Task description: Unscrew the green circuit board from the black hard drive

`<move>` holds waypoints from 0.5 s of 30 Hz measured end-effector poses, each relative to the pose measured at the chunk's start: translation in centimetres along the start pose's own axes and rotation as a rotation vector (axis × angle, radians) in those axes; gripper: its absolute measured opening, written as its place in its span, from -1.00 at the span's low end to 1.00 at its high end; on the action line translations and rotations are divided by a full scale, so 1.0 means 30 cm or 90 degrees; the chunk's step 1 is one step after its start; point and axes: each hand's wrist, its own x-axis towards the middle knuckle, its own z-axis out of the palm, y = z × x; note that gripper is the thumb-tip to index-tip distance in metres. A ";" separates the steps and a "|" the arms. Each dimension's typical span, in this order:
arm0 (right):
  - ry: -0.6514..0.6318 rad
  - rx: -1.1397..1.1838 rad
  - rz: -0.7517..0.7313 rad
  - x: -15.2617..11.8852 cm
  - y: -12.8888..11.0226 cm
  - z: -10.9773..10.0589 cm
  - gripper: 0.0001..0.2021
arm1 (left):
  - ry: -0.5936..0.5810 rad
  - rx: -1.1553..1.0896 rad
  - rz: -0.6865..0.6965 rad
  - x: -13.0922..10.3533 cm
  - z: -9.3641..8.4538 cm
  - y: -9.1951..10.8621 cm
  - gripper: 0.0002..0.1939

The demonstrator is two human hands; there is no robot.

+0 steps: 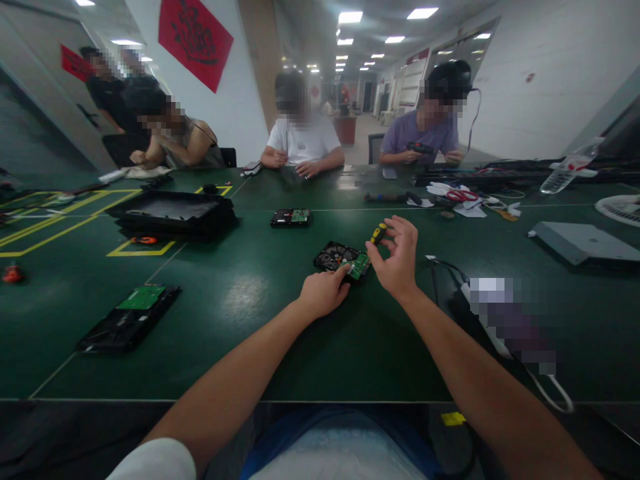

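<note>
Head view: my left hand [326, 291] rests its fingers on the hard drive [336, 257], flat on the green table [240, 353]. My right-hand fingers [393, 233] grasp a yellow-and-black screwdriver [378, 233] just above the drive's right edge.

Overhead ceiling panels [351, 17] supply light; glare marks the dim green surface [200, 363]; wide-angle distortion bends edges.

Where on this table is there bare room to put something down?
The widest bare patch lies between your left hand and the left drive. Another runs from the held drive to the table's near edge. The far right looks crowded: papers, red scissors, bottle.
</note>
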 end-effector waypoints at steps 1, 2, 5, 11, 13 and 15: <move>-0.003 -0.004 0.000 0.000 -0.003 -0.001 -0.40 | 0.001 0.001 0.000 0.000 0.000 0.000 -0.41; -0.008 -0.008 0.000 0.000 -0.005 -0.002 -0.41 | 0.002 0.001 0.000 0.001 0.000 0.001 -0.42; -0.020 -0.013 0.001 -0.001 -0.012 -0.003 -0.47 | -0.001 0.001 -0.001 0.000 -0.001 0.001 -0.41; -0.002 0.001 0.012 -0.006 -0.007 0.000 -0.53 | 0.006 -0.006 0.014 -0.003 0.003 -0.001 -0.41; 0.000 0.010 0.018 -0.008 -0.002 0.002 -0.54 | 0.003 -0.005 0.012 -0.003 0.004 0.000 -0.42; 0.000 0.023 0.018 -0.008 0.002 0.004 -0.52 | 0.003 -0.005 0.010 -0.003 0.004 0.001 -0.42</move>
